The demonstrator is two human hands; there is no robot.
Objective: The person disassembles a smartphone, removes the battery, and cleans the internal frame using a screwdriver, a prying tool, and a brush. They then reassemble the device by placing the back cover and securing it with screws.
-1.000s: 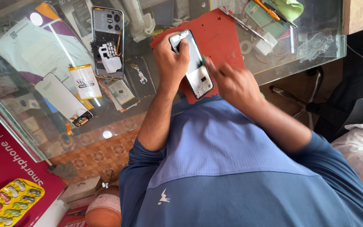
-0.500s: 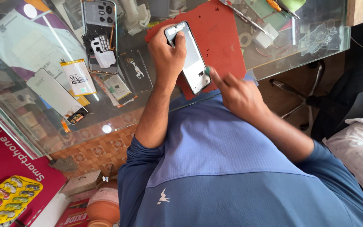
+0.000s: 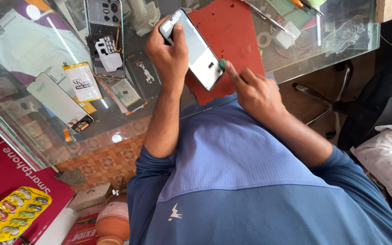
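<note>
My left hand grips the top end of a disassembled phone frame, holding it tilted over a red work mat on a glass table. My right hand pinches a small green pick and presses its tip against the frame's lower right edge. The frame's inner side faces up, grey and mostly bare. My blue shirt fills the lower part of the view.
On the glass at left lie an opened phone back, a yellow-labelled battery, a loose screen panel and small boards. A metal tool and white adapter sit beyond the mat. A chair base stands at right.
My right hand has slid from the phone frame's lower end to its right edge with the green pick. The frame stays in my left hand, slightly re-angled. The view has shifted.
</note>
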